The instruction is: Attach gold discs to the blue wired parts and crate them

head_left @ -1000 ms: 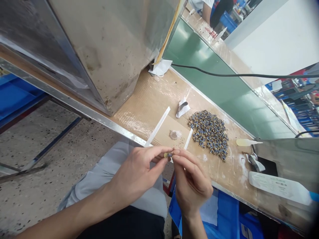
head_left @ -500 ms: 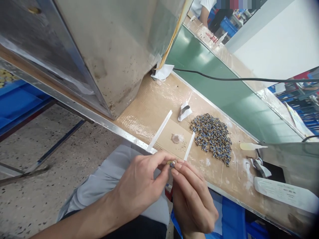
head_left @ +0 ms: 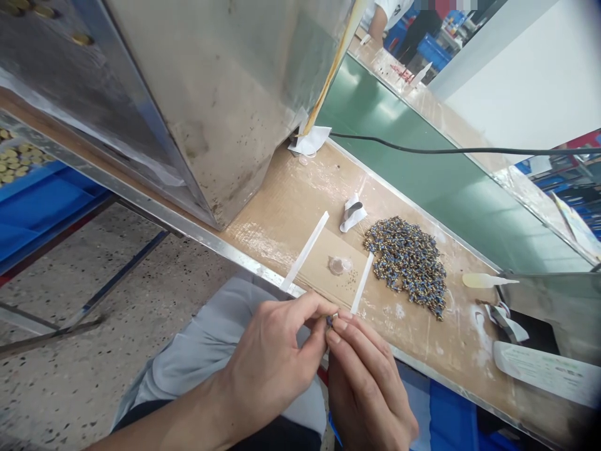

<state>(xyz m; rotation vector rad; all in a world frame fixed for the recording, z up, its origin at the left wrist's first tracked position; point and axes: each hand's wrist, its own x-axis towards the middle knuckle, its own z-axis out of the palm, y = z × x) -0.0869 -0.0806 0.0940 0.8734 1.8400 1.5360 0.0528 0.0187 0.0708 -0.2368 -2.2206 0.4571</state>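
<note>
My left hand (head_left: 282, 351) and my right hand (head_left: 366, 376) meet at the fingertips over the front edge of the bench. Between them they pinch a small blue and gold metal piece (head_left: 330, 321), mostly hidden by the fingers. It looks like the pieces in the pile (head_left: 408, 263) on the bench. Beyond my fingers lies a cardboard sheet (head_left: 314, 272) held by white tape strips. A small clear round dish (head_left: 339, 265) sits on it, with tiny specks scattered beside it.
A large metal housing (head_left: 225, 113) stands at the left of the bench. At the right are a squeeze bottle (head_left: 483, 280) and a long white container (head_left: 544, 373). A black cable (head_left: 422, 149) crosses a green divider (head_left: 399, 131). Blue bins stand below; another person's arm (head_left: 377, 24) shows behind.
The view has shifted slightly, so the bench things appear a little further right. Both hands stay together, still pinching the small piece, with only slight finger movement.
</note>
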